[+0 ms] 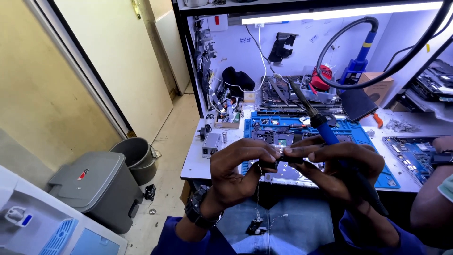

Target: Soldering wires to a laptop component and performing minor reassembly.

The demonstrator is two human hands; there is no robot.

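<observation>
Soldering iron (pixel 325 130), blue-handled, lies across the right hand (pixel 337 165) with its metal tip angled up and away toward the back of the bench; the handle runs down past the right wrist, and its dark cord is not clear to follow. Small dark part (pixel 278 163) sits between both hands, held above the lap and in front of the near edge of the white workbench (pixel 198 163); left hand (pixel 240 167), a watch on its wrist, pinches the part with thumb and fingertips drawn close; right-hand fingers are curled narrow, holding the part and the iron together. Thin wires (pixel 258 200) hang from the part to a small dark piece (pixel 255 227) dangling over the jeans. Blue work mat (pixel 351 130) carries an opened circuit board (pixel 278 137); a second board (pixel 410 153) lies at right, beside another person's arm (pixel 432 198).

Judged risks: with the iron shared in the same grip as the part, a shift of the fingers could swing the tip toward the hanging black hose (pixel 349 71) or the boards, scorching them if it is hot; the pinch on so small a part may slip, dropping it into the lap; the dangling piece could tug the wires loose; the neighbouring arm is near enough to be touched by the handle end.
</observation>
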